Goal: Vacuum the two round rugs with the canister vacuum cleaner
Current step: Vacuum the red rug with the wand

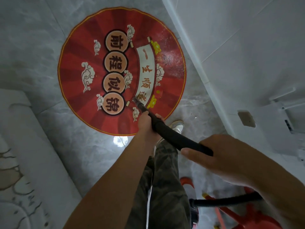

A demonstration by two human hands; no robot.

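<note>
The grey tiled floor (49,113) carried the round red rug (79,52). Both hands gripped the black wand (171,136), left hand (146,124) low, right hand (227,156) high; its nozzle (137,102) touched the rug.

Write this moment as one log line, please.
step: vacuuming rug | left hand: grips wand low | right hand: grips wand high | nozzle: on rug | pale dust: rug's wall side
</note>
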